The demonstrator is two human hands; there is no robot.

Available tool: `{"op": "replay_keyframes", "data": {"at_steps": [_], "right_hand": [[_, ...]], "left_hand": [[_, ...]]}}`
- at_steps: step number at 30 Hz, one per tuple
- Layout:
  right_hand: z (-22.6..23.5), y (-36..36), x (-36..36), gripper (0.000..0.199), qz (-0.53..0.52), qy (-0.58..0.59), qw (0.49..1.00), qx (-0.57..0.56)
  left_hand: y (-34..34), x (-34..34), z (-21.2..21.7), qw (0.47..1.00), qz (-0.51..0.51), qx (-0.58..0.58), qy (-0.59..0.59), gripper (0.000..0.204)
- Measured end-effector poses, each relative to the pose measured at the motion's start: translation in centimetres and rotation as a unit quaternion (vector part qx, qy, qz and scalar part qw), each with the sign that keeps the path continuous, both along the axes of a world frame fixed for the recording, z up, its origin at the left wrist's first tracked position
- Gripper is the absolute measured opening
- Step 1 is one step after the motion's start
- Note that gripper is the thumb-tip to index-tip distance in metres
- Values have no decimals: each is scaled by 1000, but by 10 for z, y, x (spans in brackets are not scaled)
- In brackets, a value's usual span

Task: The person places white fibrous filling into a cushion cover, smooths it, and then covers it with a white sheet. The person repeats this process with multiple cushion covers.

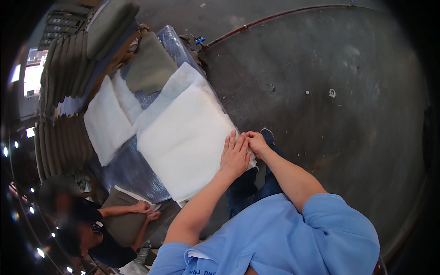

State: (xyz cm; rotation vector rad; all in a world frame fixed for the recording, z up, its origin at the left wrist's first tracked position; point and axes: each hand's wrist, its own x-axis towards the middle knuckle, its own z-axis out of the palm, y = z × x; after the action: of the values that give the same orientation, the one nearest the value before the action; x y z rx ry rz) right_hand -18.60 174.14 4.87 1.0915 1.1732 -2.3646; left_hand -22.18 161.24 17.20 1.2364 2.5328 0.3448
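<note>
A thick white sheet of fluffy padding (185, 137) lies over the near part of a table wrapped in shiny plastic (137, 170). My left hand (235, 157) rests flat on its right edge, fingers stretched out. Right beside it, my right hand (258, 143) has its fingers pinched together at the padding's edge. The fingertips seem to grip that edge, though the exact hold is partly hidden. Another white pad (107, 121) sits to the left, and a grey-brown cushion piece (153, 66) lies farther up the table.
At the lower left a co-worker's hands (143, 207) work on a grey-brown cushion (118, 220) with a white edge. Similar cushions (64, 68) stand in rows on the left. A red hose (275, 21) runs along the dark floor (348, 137).
</note>
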Motion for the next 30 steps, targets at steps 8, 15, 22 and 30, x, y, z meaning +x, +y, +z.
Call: {"op": "replay_keyframes", "data": {"at_steps": [8, 15, 22, 30], "right_hand": [[-4, 34, 16, 24, 50, -86, 993, -57], [18, 71, -16, 29, 51, -7, 998, 22], [39, 32, -65, 25, 73, 43, 996, 23], [19, 5, -72, 17, 15, -18, 999, 45]], "left_hand": [[23, -13, -5, 974, -127, -189, -3, 55], [51, 1, -15, 974, -108, -195, -39, 52], [33, 56, 36, 982, -95, -94, -130, 58], [22, 59, 16, 978, -75, -161, -106, 66]]}}
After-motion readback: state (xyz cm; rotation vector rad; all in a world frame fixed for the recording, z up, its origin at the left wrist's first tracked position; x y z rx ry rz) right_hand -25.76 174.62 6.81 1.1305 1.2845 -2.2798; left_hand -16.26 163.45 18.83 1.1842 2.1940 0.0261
